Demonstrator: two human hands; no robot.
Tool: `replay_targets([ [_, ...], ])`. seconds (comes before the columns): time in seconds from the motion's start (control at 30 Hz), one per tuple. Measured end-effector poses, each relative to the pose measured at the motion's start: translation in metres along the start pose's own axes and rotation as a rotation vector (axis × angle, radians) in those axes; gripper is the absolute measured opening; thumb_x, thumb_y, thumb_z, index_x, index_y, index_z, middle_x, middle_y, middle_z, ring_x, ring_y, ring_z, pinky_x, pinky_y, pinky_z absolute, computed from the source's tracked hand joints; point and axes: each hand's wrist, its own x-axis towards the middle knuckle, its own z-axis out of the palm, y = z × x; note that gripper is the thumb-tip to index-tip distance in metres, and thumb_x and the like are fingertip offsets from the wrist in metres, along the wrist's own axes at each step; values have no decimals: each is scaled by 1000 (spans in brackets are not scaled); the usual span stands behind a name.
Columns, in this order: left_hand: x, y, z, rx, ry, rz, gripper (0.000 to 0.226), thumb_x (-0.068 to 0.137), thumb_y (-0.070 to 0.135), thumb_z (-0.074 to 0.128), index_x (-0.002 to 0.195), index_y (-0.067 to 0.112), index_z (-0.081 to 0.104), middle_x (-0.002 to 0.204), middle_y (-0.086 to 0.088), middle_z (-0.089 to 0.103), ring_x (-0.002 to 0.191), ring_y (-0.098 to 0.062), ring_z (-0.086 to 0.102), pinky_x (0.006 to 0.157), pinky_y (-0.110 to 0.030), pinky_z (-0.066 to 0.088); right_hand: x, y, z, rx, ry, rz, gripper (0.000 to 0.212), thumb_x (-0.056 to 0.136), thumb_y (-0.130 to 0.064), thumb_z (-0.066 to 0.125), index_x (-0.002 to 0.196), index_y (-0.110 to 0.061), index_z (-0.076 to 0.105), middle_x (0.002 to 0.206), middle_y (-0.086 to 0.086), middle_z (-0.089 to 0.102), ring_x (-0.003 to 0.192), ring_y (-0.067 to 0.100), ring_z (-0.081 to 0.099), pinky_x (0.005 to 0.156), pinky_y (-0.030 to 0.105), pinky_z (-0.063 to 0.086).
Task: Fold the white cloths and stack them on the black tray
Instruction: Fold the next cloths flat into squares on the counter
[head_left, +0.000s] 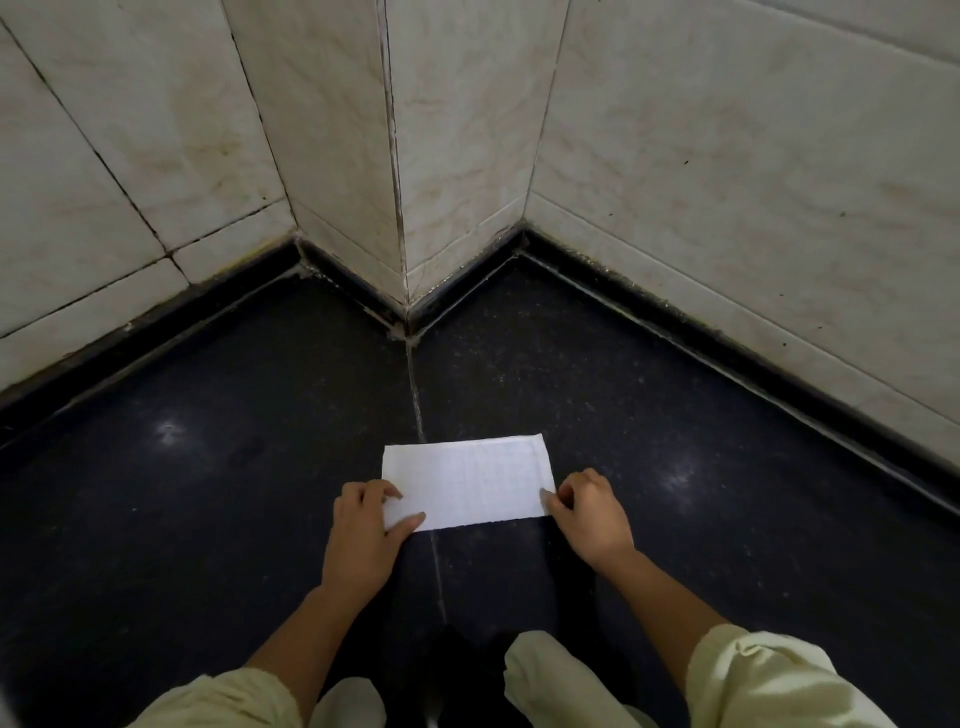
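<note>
From the head camera, looking down, one white cloth (467, 480) lies flat on the dark floor (208, 493) as a long rectangle. It sits straight in front of the person and across a pale joint line (434, 551) in the floor. Its surface is smooth and its edges look even, so it seems to be folded at least once already, though the layers cannot be counted from here.

The left hand (369, 525) is at the cloth's left short end. Its thumb lies on the near corner and its fingers are curled over the edge, so it appears to be pinching that end. The right hand (587, 512) is at the right short end, with bent fingers nipping the near right corner. Both hands therefore look to be grasping the cloth, not just resting on it. Pale sleeves (769, 675) and a knee (545, 670) fill the bottom of the view, and tiled walls (727, 208) meet in a jutting corner behind.

No black tray and no other cloths show in this view, so nothing can be said of the stack.

The step in hand seems to be folding this one cloth, with both ends held ready for another fold. The next move probably calls for bringing one short end over to meet the other, matching the corners and pressing the crease flat. The limp cloth may skew if the hands lift unevenly.
</note>
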Motion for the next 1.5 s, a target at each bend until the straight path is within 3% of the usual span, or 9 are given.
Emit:
replay_targets([
  [0.17,-3,-1,-3,-146,-8,-77,56,80,34,75,127,25,45,128,2,31,117,-15,36,99,-33,40,6,-3,0,164,20,182,31,85,-33,70,103,-13,57,104,1,55,98,17,54,81,33,51],
  [0.33,3,-2,-9,-177,-58,-100,40,86,31,69,120,29,48,116,2,41,110,-15,39,89,-28,39,14,-26,0,320,-43,339,23,82,-19,65,100,-9,54,97,7,61,78,17,57,55,24,42],
  [0.47,6,-4,-12,-139,-89,-83,35,89,27,65,119,30,48,111,2,43,106,-16,42,87,-26,37,22,-38,-2,503,-77,490,26,78,-24,71,91,-2,63,92,9,66,77,21,62,62,30,50],
  [0.57,7,-3,-13,-152,-89,-87,32,90,27,65,116,31,48,109,3,44,103,-15,42,86,-25,37,25,-43,-10,607,-104,527,15,79,-18,70,81,-4,64,88,10,66,79,23,64,74,36,56],
  [0.63,10,-5,-14,-158,-95,-105,25,93,26,60,115,31,49,107,2,45,103,-16,45,86,-26,39,25,-45,-15,612,-96,489,11,81,-17,67,81,-7,63,90,10,66,81,23,62,76,37,55],
  [0.87,18,-10,-19,-255,-69,-148,17,91,16,62,106,20,54,95,-2,55,85,-16,56,68,-19,43,21,-82,-32,392,-31,111,7,82,-14,64,83,-7,62,72,0,60,68,14,57,55,22,41],
  [1.0,19,-9,-19,-257,-64,-163,19,90,18,64,106,18,53,92,-3,57,79,-14,56,66,-20,44,15,-107,-22,356,-81,-21,10,84,-16,67,81,-16,57,69,-3,58,65,9,56,57,21,41],
  [1.13,24,-12,-19,-185,-90,-163,19,90,22,64,104,23,51,92,-1,57,81,-14,57,72,-25,49,9,-131,1,354,-193,-70,11,86,-17,65,88,-19,54,81,1,62,75,16,61,60,23,44],
  [1.5,22,-18,-19,-225,-95,-79,14,91,16,61,101,23,53,89,-2,55,79,-16,54,70,-21,45,4,-158,50,218,-354,-57,15,89,-17,53,103,-18,50,103,11,66,96,24,62,82,33,50],
])
